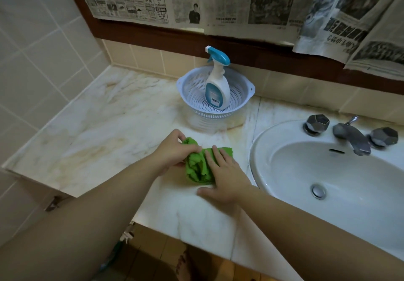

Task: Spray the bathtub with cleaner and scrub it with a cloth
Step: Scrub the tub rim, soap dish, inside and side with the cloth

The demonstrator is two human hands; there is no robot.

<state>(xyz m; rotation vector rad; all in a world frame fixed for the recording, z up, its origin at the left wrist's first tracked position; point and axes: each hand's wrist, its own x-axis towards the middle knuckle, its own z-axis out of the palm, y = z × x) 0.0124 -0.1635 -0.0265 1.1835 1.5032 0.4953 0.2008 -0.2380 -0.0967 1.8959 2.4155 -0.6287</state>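
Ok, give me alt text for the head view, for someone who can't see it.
Two hands bunch a green cloth on a marble counter: left hand grips it, right hand presses flat. Behind, a spray bottle stands in a white colander; a sink lies right.

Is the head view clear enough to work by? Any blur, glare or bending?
Head view: dim, warm light; wide-angle bending at the edges curves the newspaper; tap slightly blurred; green cloth and spray bottle reasonably sharp; no strong glare.

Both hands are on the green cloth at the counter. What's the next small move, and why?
Probably gather the green cloth into the left hand, which already grips it, freeing the flat right hand to reach the spray bottle, upright in the white basket.
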